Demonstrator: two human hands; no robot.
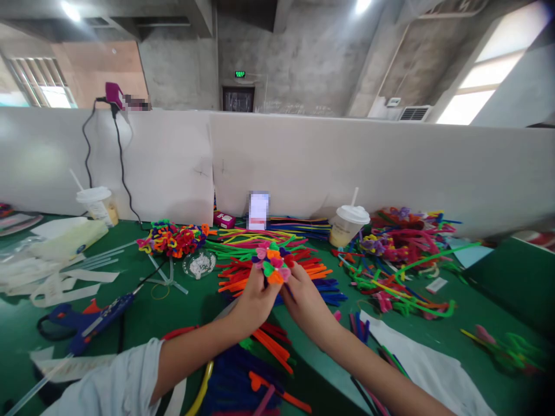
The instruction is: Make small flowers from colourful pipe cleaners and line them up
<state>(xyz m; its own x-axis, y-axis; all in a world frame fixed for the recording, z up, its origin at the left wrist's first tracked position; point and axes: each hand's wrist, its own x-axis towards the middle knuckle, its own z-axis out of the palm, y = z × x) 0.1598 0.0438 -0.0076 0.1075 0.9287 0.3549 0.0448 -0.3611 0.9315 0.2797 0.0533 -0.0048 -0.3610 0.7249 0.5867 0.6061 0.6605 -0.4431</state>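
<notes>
A bunch of bent pipe cleaners (pixel 273 263) in pink, orange, green, red and blue is held up in front of me at the middle of the view. My left hand (pixel 256 294) closes on its left side and my right hand (pixel 303 294) on its right side. The fingers of both hands are partly hidden by the bunch. Beneath and behind the hands lie loose straight pipe cleaners (pixel 321 270), sorted roughly by colour. Nearer to me, between the forearms, are more blue and orange pipe cleaners (pixel 273 349).
A blue glue gun (pixel 99 323) lies at left beside a glass dish (pixel 199 264). Shaped pipe cleaners (pixel 176 240) form a heap behind it. Lidded cups (pixel 349 222) stand at both sides. A tangled pile (pixel 403 242) lies at right, and a lit phone (pixel 259 211) leans on the white partition (pixel 368 156).
</notes>
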